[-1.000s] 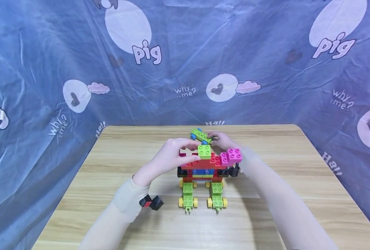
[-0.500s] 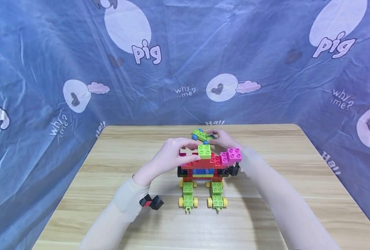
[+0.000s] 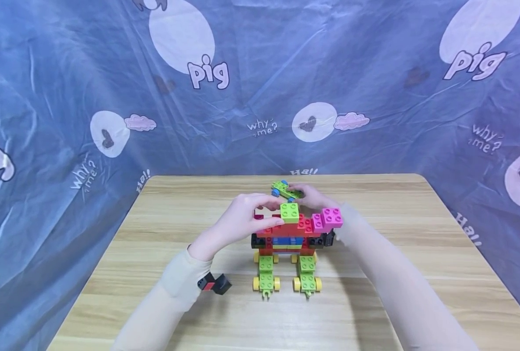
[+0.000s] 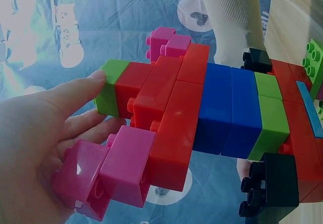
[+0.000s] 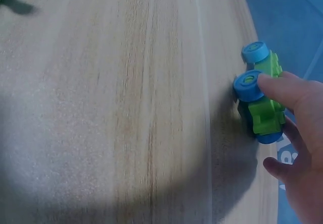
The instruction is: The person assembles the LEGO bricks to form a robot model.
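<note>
A figure built of toy bricks stands mid-table on green legs with yellow wheels. Its body is red, blue and black, with pink bricks on its shoulders. My left hand pinches the lime brick at its top, the thumb on one side and some fingers partly hidden behind. Beyond the figure, my right hand holds one end of a green toy car base with blue wheels. In the right wrist view the thumb lies on a wheel, and the other fingers are partly covered.
The wooden table ends at a blue printed cloth behind and at the sides. The figure stands between my forearms. A black-and-red device is fixed at my left wrist.
My right hand and the car base have shifted slightly to the right, and the hand covers more of its end. The left hand and the figure stay in place; the head view has moved a little.
</note>
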### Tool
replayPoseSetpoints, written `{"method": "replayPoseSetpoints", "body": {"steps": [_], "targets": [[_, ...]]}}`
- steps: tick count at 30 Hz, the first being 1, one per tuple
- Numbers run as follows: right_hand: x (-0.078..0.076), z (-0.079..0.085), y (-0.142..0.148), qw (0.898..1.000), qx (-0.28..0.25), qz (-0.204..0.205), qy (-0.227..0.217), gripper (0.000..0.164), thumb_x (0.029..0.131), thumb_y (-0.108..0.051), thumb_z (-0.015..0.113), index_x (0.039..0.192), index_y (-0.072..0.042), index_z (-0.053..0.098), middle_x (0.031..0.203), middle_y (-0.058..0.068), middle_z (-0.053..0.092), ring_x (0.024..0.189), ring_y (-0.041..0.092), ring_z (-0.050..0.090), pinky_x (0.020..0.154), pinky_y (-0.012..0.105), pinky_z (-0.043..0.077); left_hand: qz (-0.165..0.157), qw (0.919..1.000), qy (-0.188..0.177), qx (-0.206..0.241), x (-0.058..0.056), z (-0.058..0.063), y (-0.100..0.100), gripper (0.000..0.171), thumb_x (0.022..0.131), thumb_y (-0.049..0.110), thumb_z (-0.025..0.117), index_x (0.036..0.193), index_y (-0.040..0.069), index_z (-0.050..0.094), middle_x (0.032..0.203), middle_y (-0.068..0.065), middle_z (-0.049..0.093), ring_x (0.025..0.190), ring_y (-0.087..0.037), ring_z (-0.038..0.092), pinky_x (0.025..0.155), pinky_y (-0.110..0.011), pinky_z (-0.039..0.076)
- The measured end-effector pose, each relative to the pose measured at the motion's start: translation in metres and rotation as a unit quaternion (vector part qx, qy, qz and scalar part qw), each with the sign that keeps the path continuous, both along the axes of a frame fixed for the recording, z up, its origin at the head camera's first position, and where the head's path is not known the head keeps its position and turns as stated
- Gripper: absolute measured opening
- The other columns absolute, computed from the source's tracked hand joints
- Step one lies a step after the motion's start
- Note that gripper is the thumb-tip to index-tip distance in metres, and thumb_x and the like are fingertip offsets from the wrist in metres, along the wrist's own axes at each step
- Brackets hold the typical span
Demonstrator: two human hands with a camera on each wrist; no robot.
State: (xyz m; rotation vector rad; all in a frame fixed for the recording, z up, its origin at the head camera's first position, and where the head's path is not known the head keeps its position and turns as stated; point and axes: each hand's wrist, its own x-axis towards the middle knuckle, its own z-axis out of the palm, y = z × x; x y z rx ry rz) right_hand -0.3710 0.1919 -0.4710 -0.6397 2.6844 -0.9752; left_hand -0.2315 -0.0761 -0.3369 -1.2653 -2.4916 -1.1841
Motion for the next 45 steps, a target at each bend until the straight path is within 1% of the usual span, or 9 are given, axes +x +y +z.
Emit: {"method": "replayPoseSetpoints", "body": {"steps": [5,11,15,20,24,29,32,37,45], "targets": [[0.001,0.0,0.001,0.999,-0.021,-0.018,-0.018,0.049,0.087,0.002,0.062,0.135,-0.001,0.053,0.153,0.018,0.033,0.14,0.041,0.03,0.115,0.055,0.022,0.001,1.0,-0.002,0.002,0.0,0.0,0.001,0.037,0.083,0.023,0.076,0.116,0.009,0.069,0.103,-0.004,0.072,0.095,-0.014,0.067,0.076,-0.019,0.055],[0.004,0.003,0.006,0.999,-0.006,-0.022,-0.03,0.056,0.079,0.005,0.063,0.134,-0.002,0.054,0.152,0.019,0.035,0.138,0.042,0.031,0.113,0.056,0.025,0.003,1.0,-0.004,-0.001,0.0,-0.001,0.0,0.036,0.083,0.024,0.076,0.115,0.009,0.069,0.103,-0.004,0.072,0.096,-0.014,0.067,0.077,-0.019,0.055],[0.005,0.004,0.011,0.999,0.0,-0.017,-0.03,0.059,0.075,0.005,0.066,0.133,-0.003,0.055,0.149,0.021,0.038,0.134,0.043,0.037,0.109,0.055,0.032,0.006,0.9999,-0.008,-0.006,0.001,0.0,-0.001,0.036,0.084,0.024,0.076,0.115,0.008,0.069,0.104,-0.005,0.072,0.096,-0.015,0.067,0.078,-0.02,0.056],[0.009,0.006,0.019,0.998,-0.018,-0.019,-0.049,0.062,0.071,0.007,0.067,0.131,-0.003,0.056,0.149,0.02,0.038,0.122,0.042,0.049,0.095,0.049,0.049,0.012,0.9997,-0.014,-0.013,0.002,0.0,-0.001,0.036,0.084,0.026,0.076,0.115,0.009,0.069,0.104,-0.004,0.072,0.096,-0.014,0.067,0.078,-0.023,0.056],[0.009,0.002,0.026,0.998,-0.027,-0.022,-0.045,0.062,0.069,0.004,0.07,0.129,-0.006,0.058,0.149,0.018,0.04,0.129,0.041,0.043,0.1,0.049,0.045,0.015,0.9996,-0.018,-0.013,0.001,-0.001,0.0,0.036,0.083,0.026,0.076,0.115,0.01,0.069,0.104,-0.003,0.072,0.096,-0.013,0.067,0.078,-0.023,0.056],[0.008,-0.002,0.032,0.994,-0.059,-0.039,-0.078,0.064,0.072,0.0,0.072,0.133,-0.008,0.055,0.152,0.014,0.037,0.124,0.039,0.048,0.09,0.045,0.052,0.015,0.9996,-0.02,-0.013,0.001,-0.001,0.0,0.036,0.083,0.025,0.076,0.115,0.01,0.069,0.104,-0.003,0.072,0.096,-0.013,0.067,0.078,-0.022,0.056],[0.008,0.0,0.031,0.994,-0.066,-0.053,-0.066,0.062,0.078,-0.003,0.07,0.137,-0.008,0.051,0.15,0.016,0.039,0.117,0.038,0.054,0.086,0.042,0.054,0.015,0.9996,-0.019,-0.013,0.001,-0.001,0.0,0.036,0.083,0.025,0.076,0.115,0.01,0.069,0.104,-0.003,0.073,0.095,-0.013,0.067,0.077,-0.023,0.056],[0.006,0.006,0.025,0.997,-0.038,-0.063,-0.02,0.059,0.084,-0.013,0.069,0.138,-0.001,0.049,0.142,0.024,0.046,0.124,0.042,0.049,0.102,0.054,0.042,0.016,0.9996,-0.02,-0.012,0.001,-0.001,-0.001,0.037,0.083,0.025,0.076,0.116,0.009,0.069,0.104,-0.004,0.072,0.096,-0.013,0.067,0.077,-0.023,0.056],[0.001,-0.001,0.016,0.995,-0.007,-0.09,-0.04,0.059,0.085,-0.017,0.07,0.138,-0.001,0.049,0.139,0.021,0.05,0.126,0.038,0.048,0.109,0.052,0.035,0.015,0.9997,-0.017,-0.012,0.002,0.0,0.0,0.037,0.083,0.025,0.076,0.116,0.009,0.069,0.104,-0.004,0.072,0.095,-0.013,0.067,0.077,-0.022,0.056]]}}
